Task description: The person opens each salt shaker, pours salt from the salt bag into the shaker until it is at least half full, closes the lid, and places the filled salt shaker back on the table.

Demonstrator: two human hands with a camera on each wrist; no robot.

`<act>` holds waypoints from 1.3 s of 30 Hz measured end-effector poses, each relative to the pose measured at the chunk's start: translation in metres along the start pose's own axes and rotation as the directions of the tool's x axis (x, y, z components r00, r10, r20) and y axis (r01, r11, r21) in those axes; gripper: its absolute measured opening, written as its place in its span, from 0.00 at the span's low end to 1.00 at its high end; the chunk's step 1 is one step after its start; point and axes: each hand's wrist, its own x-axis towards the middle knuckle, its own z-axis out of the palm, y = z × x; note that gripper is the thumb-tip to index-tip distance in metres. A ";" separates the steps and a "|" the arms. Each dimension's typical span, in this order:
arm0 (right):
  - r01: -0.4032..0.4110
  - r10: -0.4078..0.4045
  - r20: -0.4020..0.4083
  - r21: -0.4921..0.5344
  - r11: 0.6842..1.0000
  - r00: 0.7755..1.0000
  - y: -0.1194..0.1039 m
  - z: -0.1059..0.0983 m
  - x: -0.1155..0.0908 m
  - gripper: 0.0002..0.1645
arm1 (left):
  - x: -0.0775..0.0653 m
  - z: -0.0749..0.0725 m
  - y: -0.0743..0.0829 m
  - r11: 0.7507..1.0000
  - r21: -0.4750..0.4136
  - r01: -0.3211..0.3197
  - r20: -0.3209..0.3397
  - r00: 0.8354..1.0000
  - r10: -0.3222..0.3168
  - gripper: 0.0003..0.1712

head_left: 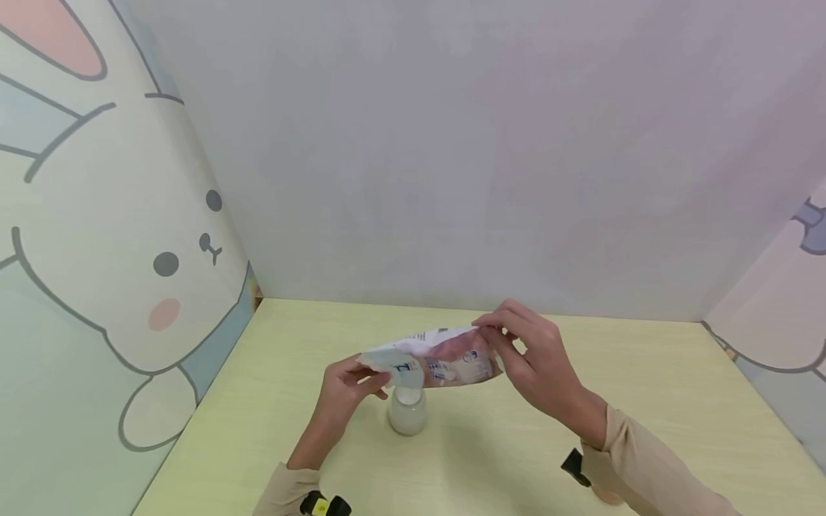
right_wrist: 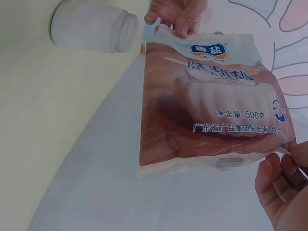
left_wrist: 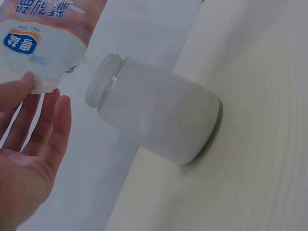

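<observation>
A printed plastic bag of salt is held tilted above a glass jar, its torn end lower and over the jar's mouth. My left hand pinches the torn end between thumb and fingers. At the opposite end, a bottom corner of the bag is pinched by my right hand. The jar stands upright and uncovered on the table, whitish up to near its neck. In the right wrist view the bag's front shows brown and pale blue print with "500" on it.
The pale yellow table ends at a grey back wall. A panel with a cartoon rabbit stands on the left, another printed panel on the right. Below the right sleeve shows part of a rounded peach-coloured thing.
</observation>
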 end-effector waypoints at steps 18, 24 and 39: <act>0.001 -0.001 0.012 -0.009 1.000 1.000 -0.001 0.000 0.002 0.14 | -0.001 -0.001 0.000 1.000 -0.001 0.004 0.002 1.000 -0.004 0.15; 0.002 -0.002 0.015 -0.001 1.000 1.000 -0.001 0.001 0.003 0.15 | -0.001 -0.002 -0.001 1.000 0.004 0.003 0.007 1.000 -0.003 0.15; -0.015 0.015 0.027 0.006 1.000 1.000 -0.002 0.001 0.002 0.15 | -0.001 -0.003 -0.003 0.999 -0.002 0.032 0.014 0.999 -0.032 0.16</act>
